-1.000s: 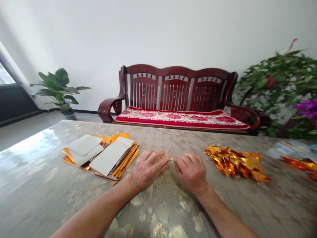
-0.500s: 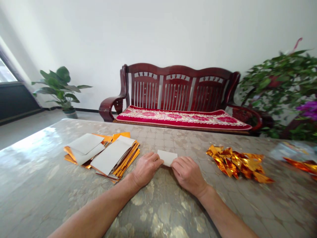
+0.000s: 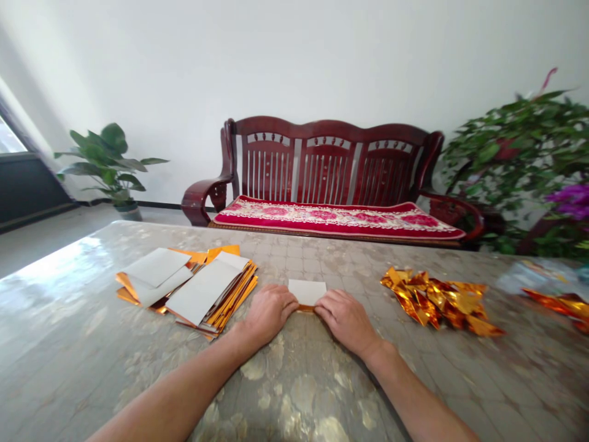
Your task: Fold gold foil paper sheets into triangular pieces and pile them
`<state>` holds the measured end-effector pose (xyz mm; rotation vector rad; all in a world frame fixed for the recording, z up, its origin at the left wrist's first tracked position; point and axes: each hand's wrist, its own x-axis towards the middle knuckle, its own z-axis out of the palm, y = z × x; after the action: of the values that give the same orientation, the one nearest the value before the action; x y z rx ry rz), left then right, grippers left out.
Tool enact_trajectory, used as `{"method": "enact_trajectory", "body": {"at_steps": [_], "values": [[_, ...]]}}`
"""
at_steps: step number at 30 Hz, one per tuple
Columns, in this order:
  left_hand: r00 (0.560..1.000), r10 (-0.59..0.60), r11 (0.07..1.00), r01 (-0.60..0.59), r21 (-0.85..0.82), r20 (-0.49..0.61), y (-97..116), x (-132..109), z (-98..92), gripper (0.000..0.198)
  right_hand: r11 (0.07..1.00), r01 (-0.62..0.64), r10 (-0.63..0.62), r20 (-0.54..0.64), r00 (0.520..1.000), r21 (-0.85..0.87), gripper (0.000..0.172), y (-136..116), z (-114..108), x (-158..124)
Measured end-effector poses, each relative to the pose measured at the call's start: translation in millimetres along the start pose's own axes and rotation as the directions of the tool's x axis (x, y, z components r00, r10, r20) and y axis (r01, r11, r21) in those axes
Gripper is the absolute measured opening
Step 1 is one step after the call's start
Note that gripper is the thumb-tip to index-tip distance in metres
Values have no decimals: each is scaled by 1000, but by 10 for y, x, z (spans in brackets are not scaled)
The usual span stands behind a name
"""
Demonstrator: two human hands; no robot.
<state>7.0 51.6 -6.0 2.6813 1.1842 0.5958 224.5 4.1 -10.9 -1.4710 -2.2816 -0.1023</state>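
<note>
A small sheet of gold paper, white side up, lies on the table between my hands. My left hand has its fingers curled and pinches the sheet's near left edge. My right hand is curled the same way and pinches the near right edge. A thin gold strip shows along the near edge between my fingertips. To the left lies a fanned stack of gold-and-white sheets. To the right is a heap of folded gold pieces.
More gold foil and a clear wrapper sit at the far right. Behind the table stands a dark wooden bench with a red cushion. Potted plants stand at the left and the right.
The sheet went from nearly hidden between my fingertips to lying flat, white side up. Both hands drew back a little toward me and now press its near edge.
</note>
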Motion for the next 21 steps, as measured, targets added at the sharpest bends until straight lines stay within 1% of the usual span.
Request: {"method": "enact_trajectory", "body": {"at_steps": [3,6,9,13,19,21], "values": [[995,-98,992,100,-76,34,3,17,5,27,999,-36,35,19,999,18,15,-3,10,14],[976,-198,968,209,-141,87,-8,41,12,23,996,-70,69,21,997,48,13,1,28,29],[958,-264,943,280,-179,109,-12,60,11,23,994,-85,84,7,996,68,11,2,44,37],[955,-281,941,294,-167,97,1,68,3,28,994,-87,88,-16,996,62,12,-6,42,37],[968,-240,968,244,-58,69,19,77,-3,30,991,-125,126,-9,992,47,15,-15,33,45],[968,-242,969,245,-40,68,23,83,-8,31,990,-130,130,-11,991,55,14,-16,39,45]]}}
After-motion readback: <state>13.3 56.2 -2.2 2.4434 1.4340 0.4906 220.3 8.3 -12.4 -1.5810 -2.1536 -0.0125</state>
